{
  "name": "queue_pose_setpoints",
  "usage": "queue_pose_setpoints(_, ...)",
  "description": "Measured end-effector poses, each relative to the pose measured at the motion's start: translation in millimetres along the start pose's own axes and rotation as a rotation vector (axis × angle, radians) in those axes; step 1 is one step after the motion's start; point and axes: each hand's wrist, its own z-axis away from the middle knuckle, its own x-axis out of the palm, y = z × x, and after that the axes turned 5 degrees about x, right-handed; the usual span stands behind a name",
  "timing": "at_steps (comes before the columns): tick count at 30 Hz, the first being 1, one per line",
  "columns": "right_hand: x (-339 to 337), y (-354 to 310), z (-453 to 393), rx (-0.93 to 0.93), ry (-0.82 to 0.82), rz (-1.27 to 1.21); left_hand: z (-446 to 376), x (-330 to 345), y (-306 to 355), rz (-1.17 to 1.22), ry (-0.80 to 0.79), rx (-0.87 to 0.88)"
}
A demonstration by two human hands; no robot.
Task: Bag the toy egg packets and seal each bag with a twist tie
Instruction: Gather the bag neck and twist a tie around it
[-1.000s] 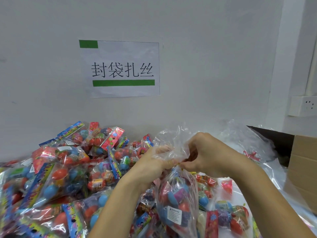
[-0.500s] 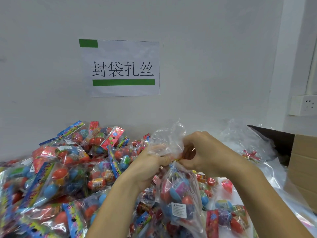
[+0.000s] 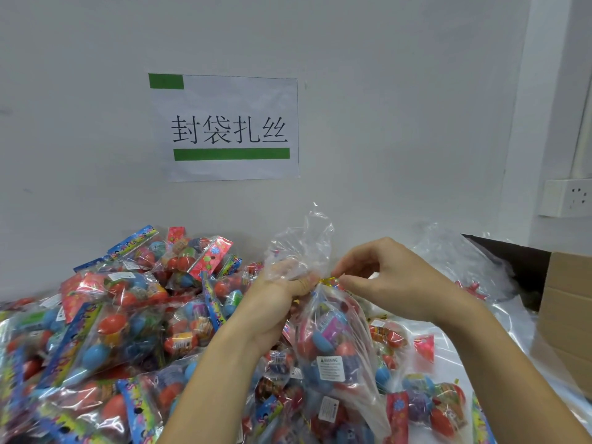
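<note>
A clear plastic bag point(image 3: 333, 344) filled with toy egg packets hangs in front of me, a white warning label on its side. My left hand point(image 3: 282, 293) grips its gathered neck, and the loose bag top point(image 3: 304, 248) fans out above my fingers. A thin gold twist tie point(image 3: 328, 280) is wrapped around the neck. My right hand point(image 3: 387, 280) pinches the tie's end between thumb and fingertips, just right of the neck.
A big heap of loose toy egg packets point(image 3: 121, 318) covers the table on the left and below. Empty clear bags point(image 3: 461, 261) lie at the right, next to a cardboard box point(image 3: 567, 318). A paper sign point(image 3: 229, 128) and a wall socket point(image 3: 567, 198) are on the wall.
My right hand has uncurled from a tight fist over the neck and drawn slightly right, now pinching the tie. The bag top stands taller and the tie shows.
</note>
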Motion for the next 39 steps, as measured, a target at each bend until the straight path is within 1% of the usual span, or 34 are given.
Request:
queue_pose_setpoints(3, 4.2, -0.7, 0.1, -0.012, -0.041, 0.013, -1.0, -0.1, -1.3, 0.018, 0.013, -0.033)
queue_pose_setpoints(6, 7.0, 0.1, -0.6, -0.023, -0.012, 0.036, -1.3, 0.7, -2.2, 0.027, -0.003, -0.040)
queue_pose_setpoints(9, 9.3, 1.3, -0.6, -0.028, 0.011, 0.051, 1.0, 1.6, -2.8, -0.017, -0.030, -0.044)
queue_pose_setpoints(15, 11.0, 2.9, -1.3, -0.080, 0.057, 0.128, 0.7, 2.5, -5.1, -0.036, -0.034, -0.103)
queue_pose_setpoints(20, 15.7, 4.2, -3.1, -0.108, 0.092, 0.120, 1.5, 1.6, -4.4, 0.049, -0.036, -0.113)
queue_pose_setpoints(24, 15.3, 7.0, -4.6, -0.062, 0.115, 0.096, 1.3, 2.1, -2.7, 0.086, 0.002, -0.103)
queue_pose_setpoints(29, 9.3, 5.3, -5.0, 0.034, 0.120, 0.037, 0.8, 1.8, -0.6, 0.004, 0.023, -0.077)
queue_pose_setpoints(35, 8.5, -2.5, -1.1, 0.076, 0.000, -0.026, 2.1, 2.7, 1.1, -0.033, 0.016, -0.062)
queue_pose_setpoints(39, 13.8, -4.9, -0.3, 0.145, 0.021, -0.113, 3.5, 4.2, 1.8, -0.036, -0.005, -0.042)
